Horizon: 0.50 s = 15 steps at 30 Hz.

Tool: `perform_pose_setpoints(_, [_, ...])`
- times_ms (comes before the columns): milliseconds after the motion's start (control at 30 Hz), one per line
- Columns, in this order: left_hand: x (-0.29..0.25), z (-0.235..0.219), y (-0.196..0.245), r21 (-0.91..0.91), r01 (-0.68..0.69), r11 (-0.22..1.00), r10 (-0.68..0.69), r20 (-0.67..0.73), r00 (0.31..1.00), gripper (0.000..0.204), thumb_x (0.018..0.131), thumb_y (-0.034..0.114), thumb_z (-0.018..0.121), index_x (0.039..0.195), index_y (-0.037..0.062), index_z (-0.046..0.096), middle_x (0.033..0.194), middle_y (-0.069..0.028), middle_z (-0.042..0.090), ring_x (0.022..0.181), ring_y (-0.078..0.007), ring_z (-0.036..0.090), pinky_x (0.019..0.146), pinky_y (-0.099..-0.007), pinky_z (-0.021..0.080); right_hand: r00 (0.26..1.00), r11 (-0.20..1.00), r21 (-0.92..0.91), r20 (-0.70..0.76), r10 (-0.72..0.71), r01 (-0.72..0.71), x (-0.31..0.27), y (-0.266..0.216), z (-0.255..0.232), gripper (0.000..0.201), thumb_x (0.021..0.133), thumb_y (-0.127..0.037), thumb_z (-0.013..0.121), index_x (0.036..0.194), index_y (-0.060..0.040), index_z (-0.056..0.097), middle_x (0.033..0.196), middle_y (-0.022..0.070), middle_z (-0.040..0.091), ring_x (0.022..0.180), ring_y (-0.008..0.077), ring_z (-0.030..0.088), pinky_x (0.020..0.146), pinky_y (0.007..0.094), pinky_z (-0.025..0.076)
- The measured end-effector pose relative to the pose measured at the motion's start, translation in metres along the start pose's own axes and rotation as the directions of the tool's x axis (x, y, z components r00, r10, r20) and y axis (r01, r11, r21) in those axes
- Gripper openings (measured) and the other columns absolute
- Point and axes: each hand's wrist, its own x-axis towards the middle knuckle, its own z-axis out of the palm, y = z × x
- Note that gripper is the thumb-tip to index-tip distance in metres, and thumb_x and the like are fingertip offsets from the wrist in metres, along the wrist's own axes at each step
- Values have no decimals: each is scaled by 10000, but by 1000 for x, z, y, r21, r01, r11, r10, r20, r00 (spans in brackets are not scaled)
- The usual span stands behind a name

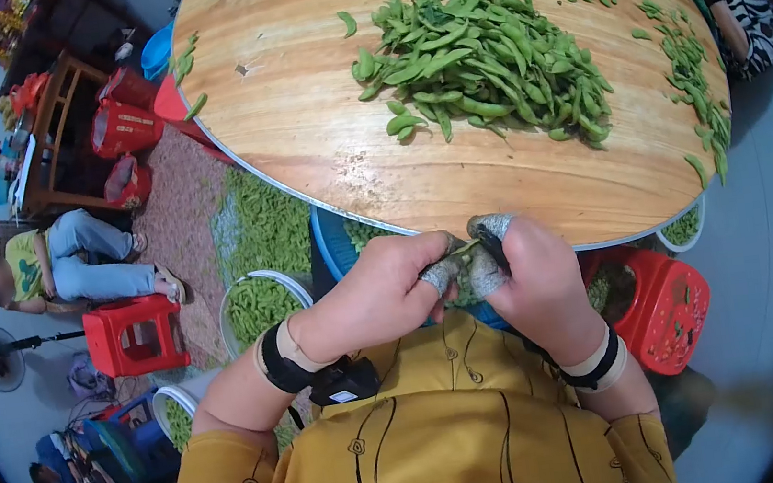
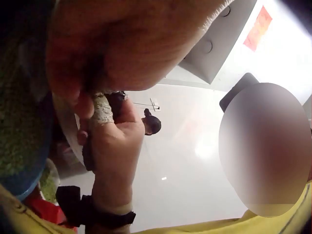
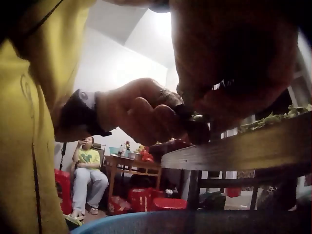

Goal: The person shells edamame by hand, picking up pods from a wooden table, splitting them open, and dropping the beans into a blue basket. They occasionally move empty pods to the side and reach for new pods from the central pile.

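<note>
In the head view a green pod (image 1: 466, 247) is pinched between both hands at the table's near edge. The left hand (image 1: 392, 284) has curled fingers with wrapped tips around one end; the right hand (image 1: 537, 271), its thumb and fingertip also wrapped, meets it from the other side. Below them is a blue basin (image 1: 333, 238) with shelled beans, partly hidden by the arms. In the left wrist view the right hand (image 2: 117, 141) touches the left one. A bit of green shows at the left hand's (image 3: 146, 109) fingertips in the right wrist view.
A large pod heap (image 1: 490, 60) lies on the round wooden table (image 1: 293, 108). White bucket (image 1: 264, 305) with pods stands left, red stool (image 1: 670, 308) right. One person (image 1: 79, 250) sits at the left, another (image 1: 729, 6) is at the table's far right.
</note>
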Motion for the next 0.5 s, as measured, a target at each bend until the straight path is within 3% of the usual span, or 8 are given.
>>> perform_pose_setpoints(100, [-2, -2, -2, -92, 72, 993, -70, 21, 997, 200, 868, -24, 387, 969, -7, 559, 782, -18, 604, 653, -70, 586, 600, -219, 504, 999, 1000, 14, 22, 23, -24, 4, -1, 0, 298, 692, -87, 699, 951, -7, 575, 761, 140, 559, 693, 331, 585, 592, 382, 481])
perform_pose_setpoints(167, [-3, -3, -2, -163, 106, 981, -104, 18, 994, 208, 863, -29, 382, 970, -8, 558, 793, -17, 606, 662, -72, 591, 602, -221, 507, 991, 975, 196, 98, 91, -109, 8, -1, -5, 291, 681, -85, 701, 927, -7, 568, 735, 137, 534, 673, 333, 568, 585, 405, 475])
perform_pose_setpoints(233, [-3, -2, -4, -239, 137, 961, -136, 21, 990, 216, 858, -35, 377, 972, -8, 558, 803, -16, 609, 670, -74, 596, 603, -223, 510, 984, 981, 144, 140, 107, -127, 10, -7, -7, 279, 673, -80, 696, 907, -10, 562, 735, 139, 535, 669, 333, 566, 587, 409, 476])
perform_pose_setpoints(300, [-2, 0, -5, -133, 51, 990, -55, -28, 998, 182, 852, -40, 403, 929, -4, 565, 771, -21, 610, 678, -85, 612, 601, -233, 513, 976, 986, 88, 179, 126, -143, 10, -11, -5, 266, 665, -74, 692, 887, -14, 557, 734, 140, 537, 666, 333, 563, 590, 413, 476])
perform_pose_setpoints(367, [-1, 1, -5, -22, 18, 1000, -19, -53, 998, 162, 846, -44, 420, 905, -3, 565, 748, -43, 612, 674, -104, 623, 598, -246, 513, 998, 999, -45, 60, 9, -7, 9, -11, 2, 247, 653, -60, 681, 855, -17, 546, 720, 136, 534, 662, 331, 558, 588, 412, 478])
perform_pose_setpoints(400, [-1, 1, -5, 95, -6, 995, 13, -71, 997, 142, 840, -48, 438, 881, -2, 566, 726, -65, 613, 670, -122, 634, 594, -258, 512, 998, 999, -48, 63, 7, -4, 8, -12, 2, 247, 653, -60, 681, 855, -17, 546, 720, 136, 534, 662, 331, 558, 588, 412, 478])
perform_pose_setpoints(433, [-2, 0, -6, 92, -9, 996, 16, -75, 997, 142, 840, -48, 438, 881, -2, 566, 726, -65, 613, 670, -122, 634, 594, -258, 512, 997, 999, -41, 69, 27, -24, 9, -13, 1, 246, 647, -54, 681, 848, -18, 544, 721, 134, 533, 665, 330, 560, 590, 409, 479])
perform_pose_setpoints(500, [-5, -3, -10, 309, -186, 933, 221, -81, 972, 74, 821, -9, 500, 858, -2, 564, 688, -123, 602, 646, -210, 646, 591, -329, 512, 996, 999, -41, 80, 38, -35, 9, -14, -1, 245, 642, -49, 681, 841, -19, 542, 722, 132, 533, 669, 328, 561, 591, 406, 481])
